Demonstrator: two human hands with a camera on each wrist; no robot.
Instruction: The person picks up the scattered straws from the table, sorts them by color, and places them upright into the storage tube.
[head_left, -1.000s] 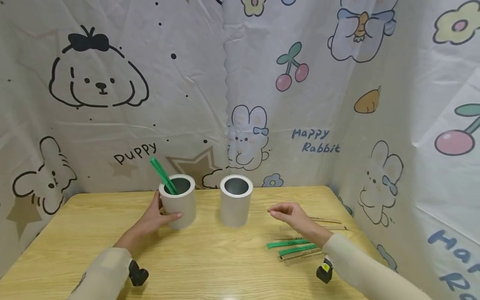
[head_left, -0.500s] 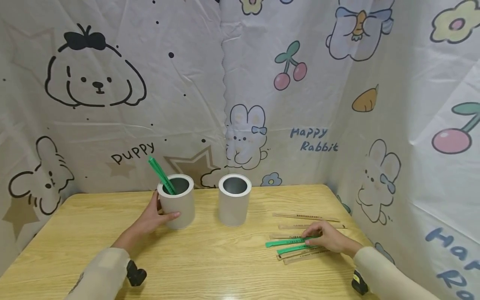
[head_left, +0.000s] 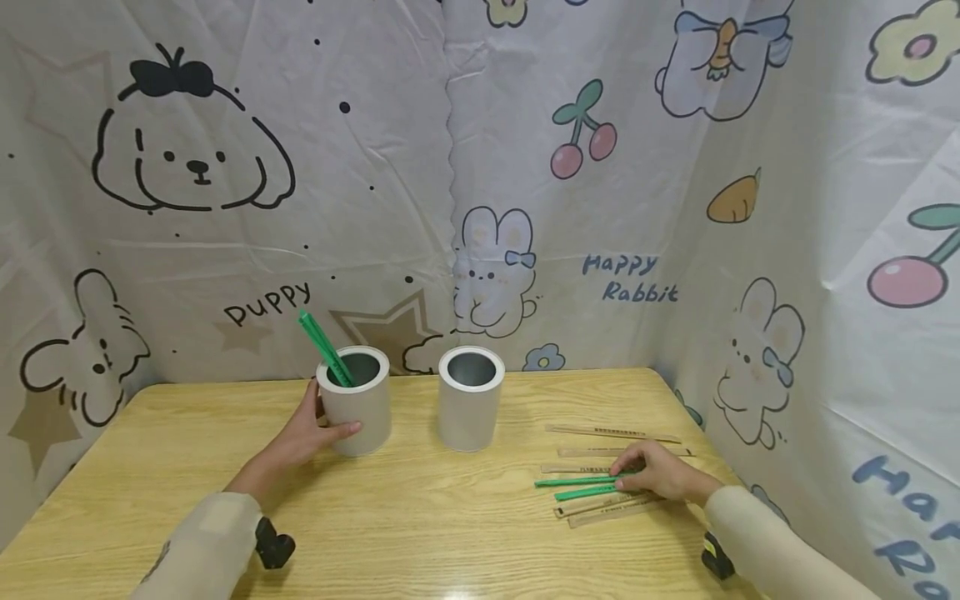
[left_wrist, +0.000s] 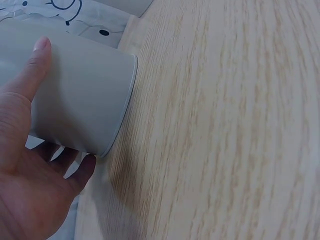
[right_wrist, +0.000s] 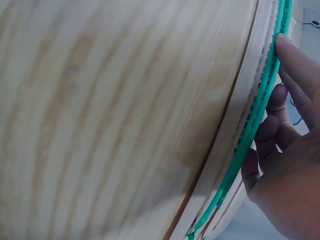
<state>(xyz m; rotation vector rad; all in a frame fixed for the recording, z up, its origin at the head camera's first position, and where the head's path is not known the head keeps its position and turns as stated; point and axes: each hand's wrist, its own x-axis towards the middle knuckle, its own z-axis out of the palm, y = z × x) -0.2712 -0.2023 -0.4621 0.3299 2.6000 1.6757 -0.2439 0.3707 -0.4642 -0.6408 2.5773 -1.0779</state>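
My left hand (head_left: 300,429) holds the left beige cylindrical cup (head_left: 367,421), thumb on its near side and fingers behind it. In the left wrist view the thumb lies along the wall of that cup (left_wrist: 85,95), which stands on the table. Several green wrapped straws (head_left: 318,337) lean out of its mouth to the left. Over on the right, my right hand (head_left: 660,473) pinches a green wrapped straw (head_left: 566,482) between thumb and fingertips. A second green straw (head_left: 581,493) lies just in front of it. The right wrist view shows the fingers against a green straw (right_wrist: 250,130).
Several brown paper-wrapped straws (head_left: 600,432) lie spread on the right of the wooden table (head_left: 420,533). A second beige cup (head_left: 468,417) stands upright between the left cup and the straws. A printed cloth (head_left: 375,167) hangs behind the table.
My right hand has moved right and down from beside the second cup to the straws. The green straw it pinches now looks narrower, turned on edge. The left hand stays on the cup.
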